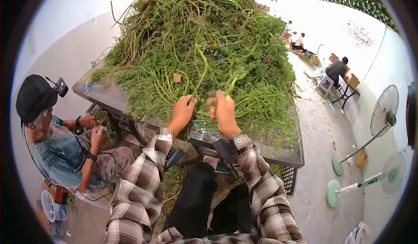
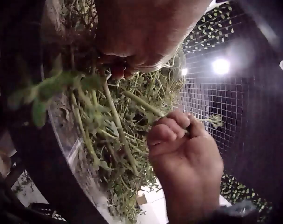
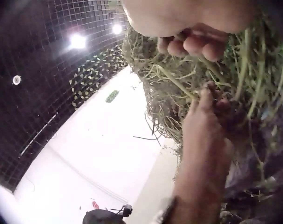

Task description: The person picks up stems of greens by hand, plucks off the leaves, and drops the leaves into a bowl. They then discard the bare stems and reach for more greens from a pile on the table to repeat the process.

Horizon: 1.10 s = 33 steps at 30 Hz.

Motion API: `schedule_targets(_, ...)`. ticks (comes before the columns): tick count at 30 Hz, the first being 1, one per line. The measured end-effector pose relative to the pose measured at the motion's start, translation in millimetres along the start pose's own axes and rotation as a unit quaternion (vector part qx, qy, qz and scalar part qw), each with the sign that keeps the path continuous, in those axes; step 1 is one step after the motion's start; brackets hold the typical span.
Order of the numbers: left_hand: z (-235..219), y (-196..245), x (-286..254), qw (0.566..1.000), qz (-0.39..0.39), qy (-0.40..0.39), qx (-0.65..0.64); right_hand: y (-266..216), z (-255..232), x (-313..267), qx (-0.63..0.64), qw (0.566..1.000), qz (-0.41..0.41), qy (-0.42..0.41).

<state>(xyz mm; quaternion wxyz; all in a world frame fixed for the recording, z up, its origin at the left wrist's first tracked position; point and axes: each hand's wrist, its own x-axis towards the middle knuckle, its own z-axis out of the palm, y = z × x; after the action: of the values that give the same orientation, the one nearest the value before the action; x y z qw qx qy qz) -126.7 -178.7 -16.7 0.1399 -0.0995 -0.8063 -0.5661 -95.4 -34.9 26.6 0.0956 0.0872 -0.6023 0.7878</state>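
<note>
In the head view my left hand [image 1: 182, 113] pinches a long green stem [image 1: 203, 67] at the front of a big heap of leafy greens [image 1: 183, 39]. Just to its right, my right hand [image 1: 224, 115], slightly blurred, grips a leafy sprig [image 1: 235, 79] that sticks up past the fingers. The left wrist view shows the right hand [image 2: 186, 158] curled round a cut-looking stem end [image 2: 144, 103] pointing at the left hand [image 2: 146, 32]. In the right wrist view the left fingertips hold a stem [image 3: 176, 85], below the right hand [image 3: 193, 23].
The heap covers most of a dark table [image 1: 278, 154]. At left a seated person [image 1: 74, 139] in a black cap works with both hands. Two standing fans [image 1: 385, 113] are at right, and another person [image 1: 337, 67] sits farther back. A black crate [image 1: 288, 178] stands under the table.
</note>
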Motion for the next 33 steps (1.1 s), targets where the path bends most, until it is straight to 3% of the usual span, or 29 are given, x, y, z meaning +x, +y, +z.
schedule_targets(2, -1.0, -7.5, -2.9, 0.998, 0.049, -0.019, 0.031, -8.1, 5.7, 6.4, 0.019, 0.998, 0.062, -0.008)
schedule_targets(4, 0.9, -16.4, -5.1, 0.998, 0.047, -0.031, 0.019, -1.2, 0.1, 20.0, -0.005, 0.998, 0.065, -0.024)
schedule_targets(7, -0.7, -34.4, -8.1, 0.987, 0.158, 0.007, 0.038, -3.6, -0.6, 34.6, 0.058, 0.986, 0.145, -0.057)
schedule_targets(10, -8.6, -26.1, -13.6, 0.983, 0.165, 0.007, 0.085, -6.6, 4.4, 38.0, 0.103, 0.987, 0.114, -0.044)
schedule_targets(11, -10.0, -18.4, -16.3, 0.992, 0.117, -0.007, 0.049, -9.3, 6.6, 37.3, 0.095, 0.989, 0.103, -0.043)
schedule_targets(14, -8.6, -21.0, -13.4, 0.986, 0.13, -0.006, 0.102, -13.2, 9.5, 30.7, 0.077, 0.994, 0.067, -0.046)
schedule_targets(18, -10.9, -20.4, -12.0, 0.993, 0.104, -0.008, 0.046, -4.7, 15.8, 21.9, 0.065, 0.997, 0.045, -0.022)
schedule_targets(20, -9.4, -23.8, -6.5, 0.999, 0.033, -0.012, -0.017, -0.4, 24.8, 8.7, -0.025, 0.999, -0.015, -0.043)
schedule_targets(21, -5.0, -37.7, -0.8, 0.999, 0.033, -0.013, -0.018, -3.6, 33.1, -2.3, -0.081, 0.996, -0.011, -0.046)
schedule_targets(23, 2.2, -60.9, 9.2, 0.991, 0.124, 0.045, -0.007, 22.0, 39.5, -15.5, -0.102, 0.993, -0.022, -0.045)
schedule_targets(24, -1.3, -49.9, 5.6, 0.991, 0.125, 0.043, -0.008, 34.4, 38.5, -21.5, -0.149, 0.986, -0.042, -0.062)
schedule_targets(26, -15.6, -26.9, -6.1, 0.996, 0.007, -0.026, -0.085, 50.5, 37.4, -33.9, -0.112, 0.989, -0.068, -0.068)
schedule_targets(27, -14.0, -15.1, -10.4, 0.99, -0.044, -0.004, -0.133, 55.3, 35.4, -37.9, -0.111, 0.989, -0.067, -0.069)
schedule_targets(29, -11.3, -21.9, -9.8, 0.986, -0.045, 0.001, -0.159, 63.3, 32.3, -41.9, -0.118, 0.991, -0.016, -0.063)
schedule_targets(33, -6.3, -32.2, -2.0, 0.987, -0.046, 0.009, -0.156, 40.5, 33.6, -42.1, -0.072, 0.996, -0.017, -0.048)
